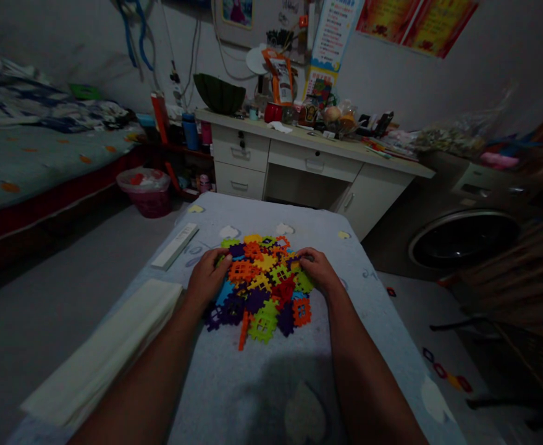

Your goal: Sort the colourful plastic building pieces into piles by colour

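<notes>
A heap of flat plastic interlocking tiles [264, 281] in orange, yellow, green, purple, red and blue lies in the middle of a small table covered with a pale blue cloth [262, 383]. My left hand [207, 278] rests on the left edge of the heap, fingers curled against the tiles. On the heap's upper right edge sits my right hand [316, 269], its fingers bent down onto the pieces. Whether either hand grips a single tile is hidden.
A long white box [175, 246] and a folded pale cloth [109, 349] lie on the table's left side. Beyond stand a cluttered white desk [308, 151], a pink bin [146, 191], a bed [30, 161] at left and a washing machine [466, 228] at right. Loose tiles [442, 368] lie on the floor.
</notes>
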### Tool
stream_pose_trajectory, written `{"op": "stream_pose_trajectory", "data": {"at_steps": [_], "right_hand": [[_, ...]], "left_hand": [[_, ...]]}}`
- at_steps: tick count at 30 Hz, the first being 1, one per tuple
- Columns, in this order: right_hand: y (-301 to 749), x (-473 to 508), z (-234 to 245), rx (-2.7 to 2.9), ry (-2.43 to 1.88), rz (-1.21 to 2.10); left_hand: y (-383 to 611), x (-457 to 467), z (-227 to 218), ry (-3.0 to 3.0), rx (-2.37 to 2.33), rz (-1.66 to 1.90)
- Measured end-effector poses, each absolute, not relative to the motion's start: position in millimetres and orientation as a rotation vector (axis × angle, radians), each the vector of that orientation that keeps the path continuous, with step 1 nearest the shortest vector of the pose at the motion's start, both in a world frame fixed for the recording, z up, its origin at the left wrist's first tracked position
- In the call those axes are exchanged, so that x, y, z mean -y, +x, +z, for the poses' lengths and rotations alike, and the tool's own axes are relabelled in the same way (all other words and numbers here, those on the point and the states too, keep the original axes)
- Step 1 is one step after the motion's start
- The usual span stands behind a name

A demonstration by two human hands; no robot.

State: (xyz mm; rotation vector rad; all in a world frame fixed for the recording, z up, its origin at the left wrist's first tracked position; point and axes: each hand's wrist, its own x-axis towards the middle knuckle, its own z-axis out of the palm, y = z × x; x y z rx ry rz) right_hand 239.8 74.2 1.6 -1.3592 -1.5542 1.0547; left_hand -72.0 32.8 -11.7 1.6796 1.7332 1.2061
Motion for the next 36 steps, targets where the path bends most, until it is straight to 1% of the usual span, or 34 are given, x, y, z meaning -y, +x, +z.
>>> {"op": "stream_pose_trajectory", "data": {"at_steps": [3,7,13,18,24,31,36], "right_hand": [[244.0,-70.4,6.3,1.468,-1.31,1.144],[246.3,-68.1,12.1,1.407,-1.257,1.156],[245.6,-71.0,12.7,1.413,-1.125,1.26],[244.4,-66.9,14.9,1.504,-1.116,1.458],[241.1,-62.0,21.3,1.555,-1.195,1.392],[244.6,-63.0,34.0,1.684,-1.123,1.495],[244.7,-62.1,35.1,1.742,-1.128,1.496]], "left_hand": [[-71.9,-33.1,-10.4,1.697,-1.729,1.205],[-71.2,-32.1,-7.6,1.703,-1.735,1.194],[-71.9,-32.7,-10.6,1.707,-1.741,1.192],[-71.1,-31.4,-7.2,1.69,-1.744,1.187],[-70.2,-30.6,-4.6,1.681,-1.737,1.198],[-70.7,-31.2,-6.2,1.671,-1.752,1.181],[-70.0,-30.9,-4.7,1.687,-1.753,1.173]]}}
